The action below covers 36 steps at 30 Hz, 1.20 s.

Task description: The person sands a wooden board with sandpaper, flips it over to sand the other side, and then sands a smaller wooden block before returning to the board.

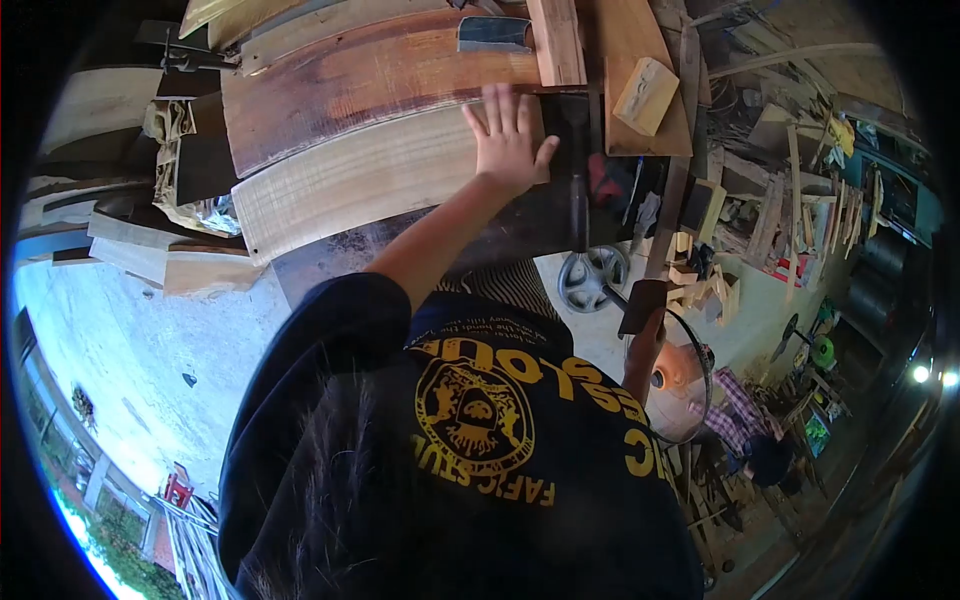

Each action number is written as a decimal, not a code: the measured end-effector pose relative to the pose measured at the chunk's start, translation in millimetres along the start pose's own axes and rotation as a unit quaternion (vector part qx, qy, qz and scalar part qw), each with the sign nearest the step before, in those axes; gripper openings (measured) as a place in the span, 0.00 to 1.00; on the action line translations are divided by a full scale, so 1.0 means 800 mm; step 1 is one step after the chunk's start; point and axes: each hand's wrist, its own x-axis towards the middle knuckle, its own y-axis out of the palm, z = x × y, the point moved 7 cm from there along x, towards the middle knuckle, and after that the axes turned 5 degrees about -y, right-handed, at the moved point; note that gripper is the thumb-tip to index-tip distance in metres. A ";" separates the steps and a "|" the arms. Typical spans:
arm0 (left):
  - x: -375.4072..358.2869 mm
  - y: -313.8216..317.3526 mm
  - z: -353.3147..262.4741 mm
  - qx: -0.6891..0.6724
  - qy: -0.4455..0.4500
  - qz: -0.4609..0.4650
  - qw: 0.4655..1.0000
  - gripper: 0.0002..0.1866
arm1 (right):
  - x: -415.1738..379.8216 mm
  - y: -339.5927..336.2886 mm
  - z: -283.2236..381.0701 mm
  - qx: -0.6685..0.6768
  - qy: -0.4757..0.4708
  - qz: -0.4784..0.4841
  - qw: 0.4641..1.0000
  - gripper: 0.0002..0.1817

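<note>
My left hand lies flat with fingers spread on the right end of a pale wooden board. That board rests beside a wider reddish-brown board. At the right, my right hand is partly visible below a dark rectangular piece at the near end of a long narrow bar. Its fingers are hidden, so I cannot make out their grip. A dark flat surface shows under the pale board's near edge.
A wooden block sits on a brown plank at the upper right. A spoked wheel stands below the work surface. Scrap wood is piled to the right. A person in a checked shirt is farther off.
</note>
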 end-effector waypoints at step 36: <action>-0.404 -0.183 0.327 -0.010 -0.717 -0.259 0.647 0.24 | -0.137 0.468 0.211 -0.396 -0.752 0.490 0.193 0.28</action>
